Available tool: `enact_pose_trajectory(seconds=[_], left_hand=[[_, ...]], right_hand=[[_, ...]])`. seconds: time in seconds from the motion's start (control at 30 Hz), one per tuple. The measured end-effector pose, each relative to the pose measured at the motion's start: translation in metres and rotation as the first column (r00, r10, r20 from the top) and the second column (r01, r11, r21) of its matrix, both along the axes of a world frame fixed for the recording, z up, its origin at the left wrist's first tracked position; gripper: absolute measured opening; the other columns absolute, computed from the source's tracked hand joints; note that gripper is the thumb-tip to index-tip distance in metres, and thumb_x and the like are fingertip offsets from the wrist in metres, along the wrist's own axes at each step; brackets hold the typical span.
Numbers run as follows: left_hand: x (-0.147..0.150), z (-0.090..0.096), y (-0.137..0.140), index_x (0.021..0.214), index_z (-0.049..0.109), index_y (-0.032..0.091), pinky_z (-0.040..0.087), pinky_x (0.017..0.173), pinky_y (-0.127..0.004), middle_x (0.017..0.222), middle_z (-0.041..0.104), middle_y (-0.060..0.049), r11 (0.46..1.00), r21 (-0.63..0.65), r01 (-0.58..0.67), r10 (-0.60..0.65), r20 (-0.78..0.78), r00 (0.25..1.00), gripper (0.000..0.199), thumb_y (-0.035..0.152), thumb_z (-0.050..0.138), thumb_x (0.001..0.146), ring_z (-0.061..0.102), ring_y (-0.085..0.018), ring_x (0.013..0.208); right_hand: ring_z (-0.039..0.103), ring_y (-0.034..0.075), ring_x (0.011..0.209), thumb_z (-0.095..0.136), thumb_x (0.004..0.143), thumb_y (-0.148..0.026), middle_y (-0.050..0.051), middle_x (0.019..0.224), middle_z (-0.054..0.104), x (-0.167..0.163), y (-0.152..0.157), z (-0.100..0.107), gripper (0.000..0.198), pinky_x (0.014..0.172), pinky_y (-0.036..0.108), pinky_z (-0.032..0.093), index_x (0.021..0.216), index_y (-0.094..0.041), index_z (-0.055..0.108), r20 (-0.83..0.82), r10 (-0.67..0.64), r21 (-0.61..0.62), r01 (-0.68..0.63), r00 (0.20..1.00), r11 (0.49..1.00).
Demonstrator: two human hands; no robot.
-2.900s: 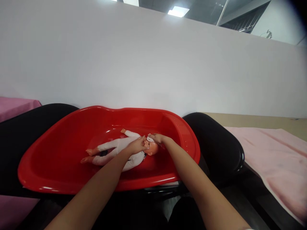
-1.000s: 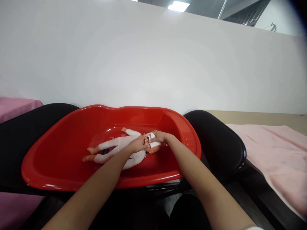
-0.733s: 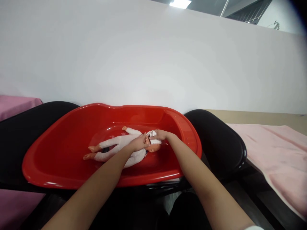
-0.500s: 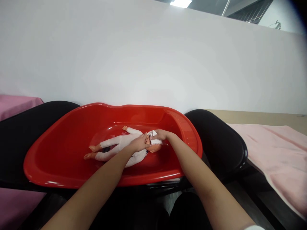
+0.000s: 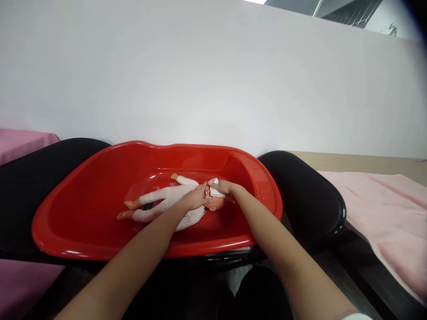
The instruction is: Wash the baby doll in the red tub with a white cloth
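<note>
A baby doll (image 5: 176, 194) in white clothing lies on its back in a red baby bathtub (image 5: 86, 252), head to the right and bare feet to the left. My left hand (image 5: 196, 198) is closed about the doll's chin and lower face, covering its neck. In my right hand (image 5: 224, 186) is a small white cloth (image 5: 216, 193), held against the doll's forehead. Part of the cloth is hidden under the fingers.
Black chair-like surfaces flank the tub, one on the right (image 5: 300, 200) and one on the left (image 5: 20, 200). Behind stands a white wall (image 5: 200, 80). A pale pink cloth (image 5: 387, 209) covers a surface at right; darker pink fabric (image 5: 26, 144) lies at far left.
My right hand has shifted the white cloth slightly over the doll's forehead, and its folds look different. My left hand stays at the doll's chin. The view has tilted a little.
</note>
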State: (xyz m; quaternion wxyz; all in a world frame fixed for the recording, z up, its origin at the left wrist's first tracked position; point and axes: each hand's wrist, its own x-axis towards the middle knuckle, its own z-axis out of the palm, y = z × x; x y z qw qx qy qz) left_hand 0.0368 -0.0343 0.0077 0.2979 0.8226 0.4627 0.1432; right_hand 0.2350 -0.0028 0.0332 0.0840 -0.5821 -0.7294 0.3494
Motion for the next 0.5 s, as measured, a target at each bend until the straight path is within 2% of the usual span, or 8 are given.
enact_pose_trajectory(seconds=[0.1,0.2,0.33,0.5], left_hand=[[0.000,0.000,0.002,0.148,0.029,0.015,0.030,0.111,-0.043,0.153,0.032,-0.018,1.000,-0.002,0.007,-0.007,-0.025,1.000,0.082,0.051,0.060,0.081,0.038,-0.034,0.136],[-0.001,0.002,0.001,0.146,0.034,0.016,0.033,0.109,-0.043,0.149,0.039,-0.018,1.000,0.015,0.015,-0.015,-0.023,1.000,0.078,0.049,0.061,0.081,0.043,-0.033,0.132],[-0.002,0.006,-0.002,0.145,0.036,0.017,0.039,0.103,-0.042,0.139,0.048,-0.016,0.998,0.048,0.045,-0.044,-0.016,0.999,0.074,0.047,0.059,0.082,0.048,-0.033,0.126],[-0.002,0.007,-0.004,0.147,0.032,0.017,0.036,0.105,-0.042,0.150,0.037,-0.017,0.999,0.024,0.034,-0.033,-0.056,0.998,0.077,0.048,0.059,0.082,0.045,-0.034,0.129]], right_hand=[[0.065,0.022,0.087,0.046,0.089,-0.066,0.014,0.112,0.069,0.002,0.000,0.003,0.059,0.076,0.029,0.050,0.111,-0.016,0.069,0.104,-0.090,0.096,0.080,0.990,0.992],[0.064,0.018,0.083,0.049,0.092,-0.057,0.010,0.102,0.072,0.000,0.000,0.005,0.048,0.074,0.025,0.048,0.106,-0.016,0.070,0.058,-0.059,0.133,0.051,0.997,0.990],[0.062,0.015,0.076,0.054,0.091,-0.053,0.008,0.093,0.073,-0.004,-0.003,0.010,0.044,0.067,0.021,0.046,0.099,-0.013,0.071,-0.024,0.003,0.101,0.000,1.000,0.995],[0.059,0.014,0.069,0.056,0.089,-0.056,0.009,0.089,0.072,-0.005,-0.008,0.021,0.047,0.059,0.020,0.044,0.092,-0.011,0.071,-0.049,-0.023,0.044,0.025,0.999,0.999]])
